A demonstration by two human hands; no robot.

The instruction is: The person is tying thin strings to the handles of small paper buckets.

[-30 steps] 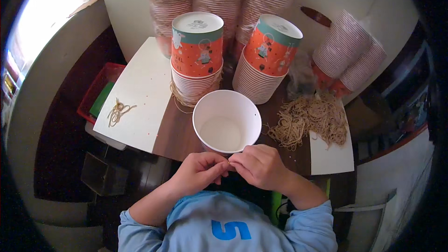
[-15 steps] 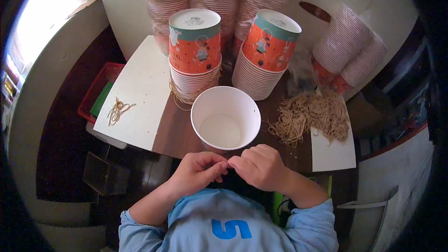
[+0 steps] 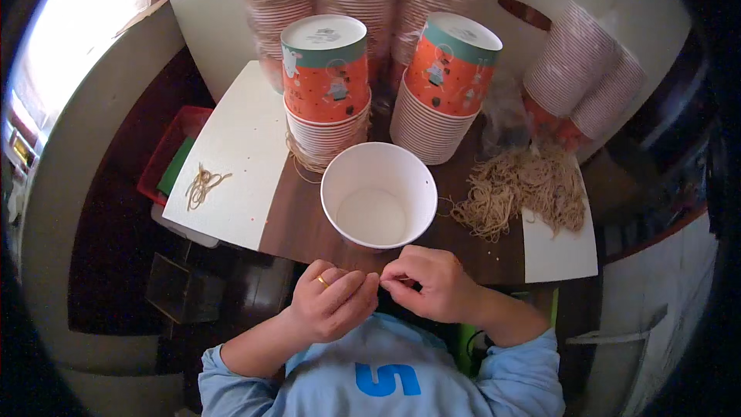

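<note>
Both hands, left hand (image 3: pixel 330 303) and right hand (image 3: pixel 429 284), meet fingertip to fingertip just below the empty white paper cup (image 3: pixel 379 194), pinched on something too thin to identify, likely a rubber band from the pile (image 3: pixel 519 189); stretching it evenly seems wise.

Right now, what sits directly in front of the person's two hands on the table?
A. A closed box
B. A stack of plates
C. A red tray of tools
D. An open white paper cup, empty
D: the open white paper cup, empty inside, stands just beyond the left hand and right hand.
</note>
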